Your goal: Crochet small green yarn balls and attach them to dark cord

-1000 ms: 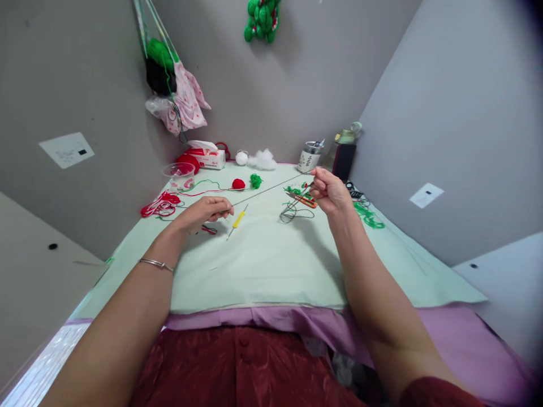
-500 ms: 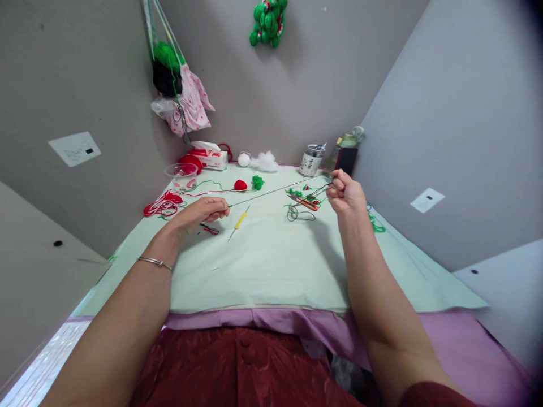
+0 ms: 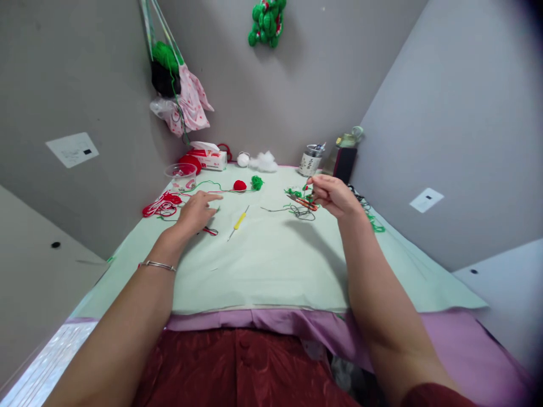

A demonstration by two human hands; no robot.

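My left hand (image 3: 197, 213) is over the left side of the table, index finger stretched out and thumb apart from it. A tiny green bit (image 3: 218, 209) shows at its thumb tip; whether it is touched I cannot tell. Beneath that hand lies a short red and black yarn piece (image 3: 210, 230). My right hand (image 3: 333, 195) is closed in a pinch on thin dark grey yarn (image 3: 302, 212), which hangs in loops and trails left along the table. Orange-handled scissors (image 3: 309, 204) lie just below this hand. Between the hands rests a yellow-handled crochet hook (image 3: 240, 221).
Red yarn ball (image 3: 240, 185), green yarn bundle (image 3: 257, 182), white stuffing (image 3: 263, 161), and a pen tin (image 3: 311, 161) are farther back. At left are a clear tub (image 3: 181, 176), a tissue box (image 3: 211, 159) and loose red yarn (image 3: 163, 204). Green yarn (image 3: 375, 224) lies at right.
The yarn stretched between my hands has gone slack and left my left hand. My right hand has moved left, over the scissors. My left hand drew back slightly and its index finger straightened.
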